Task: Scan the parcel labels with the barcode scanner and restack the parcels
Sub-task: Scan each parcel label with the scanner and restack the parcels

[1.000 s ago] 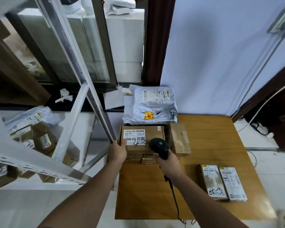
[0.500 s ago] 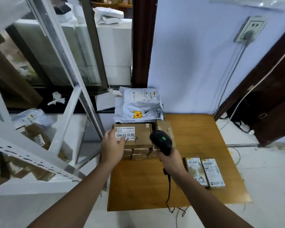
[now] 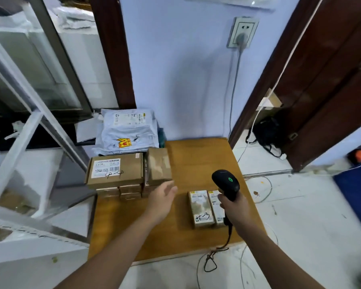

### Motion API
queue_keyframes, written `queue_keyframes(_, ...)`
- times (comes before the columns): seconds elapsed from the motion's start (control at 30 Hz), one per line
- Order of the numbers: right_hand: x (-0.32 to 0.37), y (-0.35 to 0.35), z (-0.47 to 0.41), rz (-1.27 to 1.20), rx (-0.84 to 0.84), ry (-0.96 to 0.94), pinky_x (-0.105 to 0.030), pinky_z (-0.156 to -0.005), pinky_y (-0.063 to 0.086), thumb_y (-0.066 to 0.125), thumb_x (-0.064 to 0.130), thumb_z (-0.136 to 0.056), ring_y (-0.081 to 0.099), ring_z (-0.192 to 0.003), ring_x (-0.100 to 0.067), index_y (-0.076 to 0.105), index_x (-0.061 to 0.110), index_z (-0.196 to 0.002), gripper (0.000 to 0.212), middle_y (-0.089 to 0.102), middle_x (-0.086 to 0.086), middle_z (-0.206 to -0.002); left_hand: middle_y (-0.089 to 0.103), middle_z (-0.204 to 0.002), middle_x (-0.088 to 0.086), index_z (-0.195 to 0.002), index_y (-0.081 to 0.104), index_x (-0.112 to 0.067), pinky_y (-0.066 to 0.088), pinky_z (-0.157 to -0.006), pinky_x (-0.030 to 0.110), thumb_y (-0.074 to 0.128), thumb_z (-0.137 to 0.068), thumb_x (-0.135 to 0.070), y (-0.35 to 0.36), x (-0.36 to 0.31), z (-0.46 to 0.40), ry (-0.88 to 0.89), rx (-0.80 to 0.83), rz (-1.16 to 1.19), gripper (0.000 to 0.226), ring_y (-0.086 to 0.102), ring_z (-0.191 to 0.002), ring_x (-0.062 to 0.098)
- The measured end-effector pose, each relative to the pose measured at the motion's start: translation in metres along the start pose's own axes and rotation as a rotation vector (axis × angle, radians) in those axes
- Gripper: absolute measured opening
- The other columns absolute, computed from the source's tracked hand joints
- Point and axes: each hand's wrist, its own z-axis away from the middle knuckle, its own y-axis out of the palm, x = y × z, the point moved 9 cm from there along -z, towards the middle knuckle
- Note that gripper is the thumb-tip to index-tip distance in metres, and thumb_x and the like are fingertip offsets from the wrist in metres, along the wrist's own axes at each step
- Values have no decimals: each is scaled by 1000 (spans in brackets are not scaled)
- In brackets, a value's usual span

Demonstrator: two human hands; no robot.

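Note:
A stack of brown cardboard parcels stands at the back left of the wooden table (image 3: 175, 243). The top parcel (image 3: 116, 170) carries a white label with a barcode. A smaller brown box (image 3: 158, 166) stands beside it on the right. Two narrow labelled parcels (image 3: 200, 207) lie side by side on the right of the table. My left hand (image 3: 162, 199) hovers with relaxed fingers over the table between the stack and the narrow parcels, holding nothing. My right hand (image 3: 234, 207) grips the black barcode scanner (image 3: 226, 182) above the narrow parcels.
Grey plastic mailer bags (image 3: 127, 132) are piled behind the stack against the wall. A white metal shelf frame (image 3: 19, 142) with more parcels stands to the left. The scanner cable (image 3: 211, 263) and other wires trail on the floor. A dark wooden door (image 3: 321, 80) is at the right.
My left hand has let go of the top stacked parcel and moved right over the table. My right hand with the scanner has moved right, above the two narrow parcels. The view has turned right.

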Motion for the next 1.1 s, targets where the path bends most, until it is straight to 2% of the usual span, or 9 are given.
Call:
queue_keyframes(0.2,-57,-50,-50,46,43,67,-35,-56,48,63,11,-92,59,-66,-25,66,10,-103,11,62,-12,-77,61,-138,-4,-143,58,-20,45,-104,31,50,-106,-42,101,5,-5,-214,72,132,43,56,-125,14)
queue_keyframes(0.33,-91,-58,-81,81,86,138,-35,-59,45,65,12,-90,57,-63,-24,67,12,-96,6,59,-11,-71,72,-120,-5,-129,64,-26,50,-103,39,46,-106,-49,175,18,-10,-457,135,404,38,66,-113,14)
queue_keyframes(0.4,-101,-54,-93,95,114,172,-32,-57,43,65,12,-90,54,-59,-22,66,10,-92,4,57,-9,-66,76,-115,-3,-118,69,-27,53,-90,34,45,-105,-54,196,24,-19,-507,117,463,39,70,-107,14)
queue_keyframes(0.57,-124,-36,-114,105,204,263,-26,-50,41,60,12,-93,53,-55,-17,65,9,-93,6,55,-2,-63,77,-110,8,-113,71,-20,58,-96,45,45,-104,-55,220,33,-30,-585,31,488,45,72,-103,25)
queue_keyframes(0.67,-129,-28,-116,69,235,302,-18,-40,40,58,9,-98,54,-55,-14,63,11,-98,6,56,-2,-67,76,-111,16,-103,70,-16,58,-97,50,48,-104,-49,224,36,-36,-604,-47,528,40,74,-101,30)
queue_keyframes(0.77,-130,-26,-118,-1,227,323,-22,-46,46,58,9,-99,60,-62,-17,62,14,-104,8,62,-5,-75,71,-102,11,-96,66,-19,55,-96,44,50,-105,-44,228,36,-39,-611,-57,536,31,69,-91,21)
queue_keyframes(0.9,-128,-32,-120,-54,190,322,-30,-57,53,60,11,-96,67,-72,-22,63,15,-106,11,69,-9,-84,69,-121,2,-136,61,-12,51,-100,38,56,-100,-43,228,21,-35,-592,-32,510,47,65,-106,17)
queue_keyframes(1.0,-114,-44,-119,-77,150,277,-41,-65,60,63,12,-94,72,-80,-31,66,13,-109,16,74,-14,-89,60,-144,2,-151,48,-12,48,-104,29,61,-102,-18,220,-7,-33,-468,-11,437,51,60,-128,18)
queue_keyframes(1.1,-84,-56,-114,-112,110,202,-46,-67,62,65,10,-92,74,-84,-35,70,11,-108,17,76,-14,-88,72,-122,-6,-128,63,-32,60,-78,21,66,-98,-13,211,-29,-37,-321,-12,376,36,73,-96,4)
